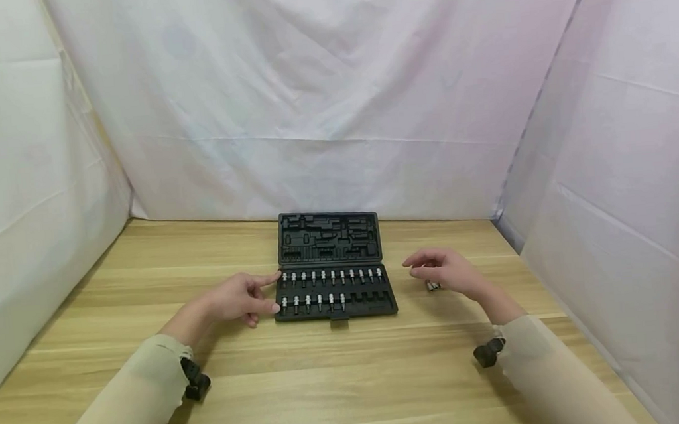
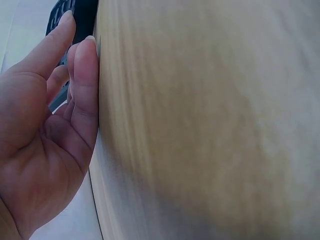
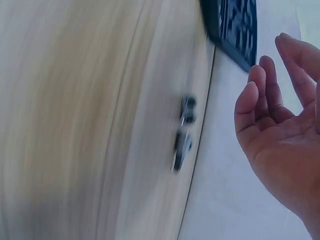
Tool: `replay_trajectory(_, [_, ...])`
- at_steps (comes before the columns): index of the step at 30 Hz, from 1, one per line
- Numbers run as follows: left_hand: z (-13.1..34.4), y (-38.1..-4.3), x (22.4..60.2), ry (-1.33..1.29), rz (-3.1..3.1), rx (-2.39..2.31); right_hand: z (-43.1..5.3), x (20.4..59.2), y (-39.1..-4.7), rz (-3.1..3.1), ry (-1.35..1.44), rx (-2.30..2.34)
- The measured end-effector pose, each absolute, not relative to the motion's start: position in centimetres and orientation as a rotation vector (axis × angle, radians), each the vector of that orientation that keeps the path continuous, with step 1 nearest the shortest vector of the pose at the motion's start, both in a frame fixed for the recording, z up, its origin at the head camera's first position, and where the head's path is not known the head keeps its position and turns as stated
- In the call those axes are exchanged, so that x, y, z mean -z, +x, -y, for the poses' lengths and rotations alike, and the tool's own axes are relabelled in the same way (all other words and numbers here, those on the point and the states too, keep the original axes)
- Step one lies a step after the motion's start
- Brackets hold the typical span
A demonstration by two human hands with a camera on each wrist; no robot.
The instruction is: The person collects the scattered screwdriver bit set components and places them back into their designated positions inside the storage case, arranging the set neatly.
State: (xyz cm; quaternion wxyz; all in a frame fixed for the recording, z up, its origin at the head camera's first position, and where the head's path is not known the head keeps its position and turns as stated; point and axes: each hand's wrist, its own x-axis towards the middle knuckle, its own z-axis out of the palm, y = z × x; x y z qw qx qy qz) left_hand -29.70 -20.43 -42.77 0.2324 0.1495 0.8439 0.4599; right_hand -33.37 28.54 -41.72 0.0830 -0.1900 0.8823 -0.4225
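Observation:
A black socket case (image 1: 316, 291) lies unfolded on the table. Silver bit sockets (image 1: 332, 276) fill its back row; in the front row, several stand at the left while the right-hand slots are bare. My left hand (image 1: 235, 300) is at the case's left edge, index finger and thumb stretched out against it, other fingers bent beneath. To the right of the case, my right hand (image 1: 449, 273) hovers with fingers loosely bent and nothing in them. Small loose metal pieces (image 1: 434, 286) lie under it, blurred in the right wrist view as dark and silver pieces (image 3: 182, 145).
The case's lid (image 1: 328, 236), with moulded recesses, lies back toward a white cloth wall (image 1: 319, 107). More white cloth hangs at left and right. Wood-grain tabletop (image 1: 329, 386) spreads in front of the case. Each wrist wears a black camera (image 1: 196, 380).

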Motion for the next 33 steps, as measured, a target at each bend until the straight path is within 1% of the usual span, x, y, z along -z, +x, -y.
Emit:
replay_trajectory(19, [20.6, -29.8, 42.9, 0.415, -2.318, -1.264, -35.1, 43.0, -33.6, -2.687, -0.457, 1.064])
replay_trajectory(25, [20.6, -29.8, 42.9, 0.413, -2.313, -1.271, -35.9, 43.4, -33.6, -2.743, -0.455, 0.935])
replay_trajectory(33, [20.5, -29.8, 43.0, 0.412, -2.320, -1.266, -35.8, 43.5, -33.5, -2.725, -0.457, 0.916])
